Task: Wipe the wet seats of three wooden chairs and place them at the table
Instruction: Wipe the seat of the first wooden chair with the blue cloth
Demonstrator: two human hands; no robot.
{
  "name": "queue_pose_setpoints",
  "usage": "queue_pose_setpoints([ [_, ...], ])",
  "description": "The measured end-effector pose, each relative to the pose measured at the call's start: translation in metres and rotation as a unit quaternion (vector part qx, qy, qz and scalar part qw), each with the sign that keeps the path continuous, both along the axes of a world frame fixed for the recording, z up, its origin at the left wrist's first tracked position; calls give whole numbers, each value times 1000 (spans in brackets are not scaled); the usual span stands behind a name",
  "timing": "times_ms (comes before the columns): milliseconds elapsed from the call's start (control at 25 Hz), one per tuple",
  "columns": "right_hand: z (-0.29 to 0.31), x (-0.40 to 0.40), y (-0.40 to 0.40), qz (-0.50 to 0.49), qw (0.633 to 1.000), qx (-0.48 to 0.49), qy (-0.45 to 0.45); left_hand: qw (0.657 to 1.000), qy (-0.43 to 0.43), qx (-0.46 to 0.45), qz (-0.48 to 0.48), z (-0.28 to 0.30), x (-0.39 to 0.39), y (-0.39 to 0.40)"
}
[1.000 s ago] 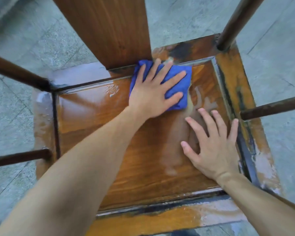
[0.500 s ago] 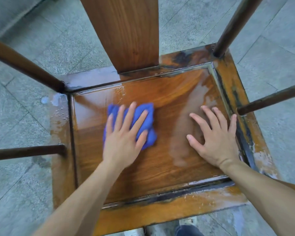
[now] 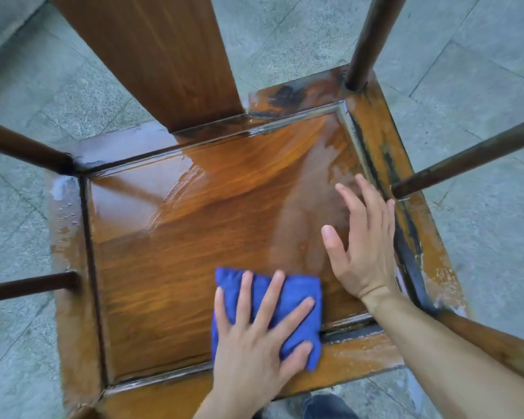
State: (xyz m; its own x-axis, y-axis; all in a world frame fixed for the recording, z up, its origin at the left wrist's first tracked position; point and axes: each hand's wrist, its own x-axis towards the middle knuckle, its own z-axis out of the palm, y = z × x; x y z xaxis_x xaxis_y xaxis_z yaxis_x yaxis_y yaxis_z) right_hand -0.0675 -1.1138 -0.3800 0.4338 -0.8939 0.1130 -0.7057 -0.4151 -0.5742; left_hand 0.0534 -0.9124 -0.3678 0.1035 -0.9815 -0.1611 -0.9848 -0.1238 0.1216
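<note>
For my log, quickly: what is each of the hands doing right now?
Left hand: open, pressed flat on the blue cloth.
Right hand: open, flat on the chair seat, holding nothing.

Left hand (image 3: 254, 337) lies flat, fingers spread toward one o'clock — right hand (image 3: 363, 240) flat too, fingers splayed toward twelve, forearm trailing to five o'clock.

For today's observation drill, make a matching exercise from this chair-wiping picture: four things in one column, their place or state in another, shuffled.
Things:
1. blue cloth
2. left hand
3. right hand
4. backrest

Places or states:
A. flat on bare seat wood
B. rises from the seat's far edge
C. pressing on the cloth
D. at the seat's near edge

Pairs: 1-D, 2-C, 3-A, 4-B
</note>
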Motion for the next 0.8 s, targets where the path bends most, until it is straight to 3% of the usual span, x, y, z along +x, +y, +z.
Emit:
queue_pose_setpoints([
  [120, 1, -1, -2, -38, 999, 8, -24, 999, 12, -39, 32, -2, 3, -122],
  [240, 0, 1, -3, -29, 999, 3, 32, 995, 0, -48, 88, -16, 38, -277],
  [440, -2, 3, -10, 0, 991, 6, 137, 982, 51, 39, 180, -10, 86, -413],
  [560, -2, 3, -8, 9, 987, 8, 162, 973, 73, 66, 209, -8, 98, -421],
  [680, -1, 5, -11, 3, 986, 5, 164, 993, 27, -57, 103, -18, 94, -362],
  [800, -1, 4, -10, -6, 988, 2, 156, 997, 37, -66, -1, -15, 104, -252],
])
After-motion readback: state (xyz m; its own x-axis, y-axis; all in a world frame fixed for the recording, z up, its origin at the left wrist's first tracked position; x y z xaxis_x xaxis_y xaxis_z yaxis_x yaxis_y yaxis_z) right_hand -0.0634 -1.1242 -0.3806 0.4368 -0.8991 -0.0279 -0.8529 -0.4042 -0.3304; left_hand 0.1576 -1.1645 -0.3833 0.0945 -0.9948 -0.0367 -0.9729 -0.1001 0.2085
